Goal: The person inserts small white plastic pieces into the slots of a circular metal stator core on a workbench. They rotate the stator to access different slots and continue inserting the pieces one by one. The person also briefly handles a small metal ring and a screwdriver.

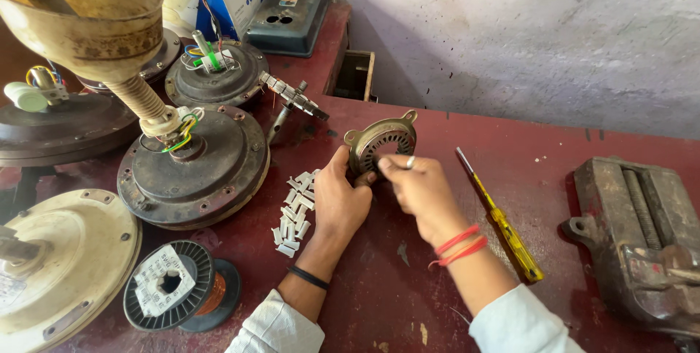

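Observation:
A round slotted metal stator ring (379, 138) with small lugs stands tilted on edge on the dark red table (554, 171). My left hand (339, 196) grips its lower left rim. My right hand (419, 185), with a ring on one finger and red threads at the wrist, pinches at the ring's lower right slots; whether it holds a small piece I cannot tell. A heap of small white paper strips (293, 211) lies just left of my left hand.
A yellow-handled screwdriver (503, 225) lies right of my right hand. A rusty vise (642, 236) sits at the right edge. Several fan motor housings (193, 167) crowd the left, with a copper wire spool (179, 287) in front and a pale plastered wall behind.

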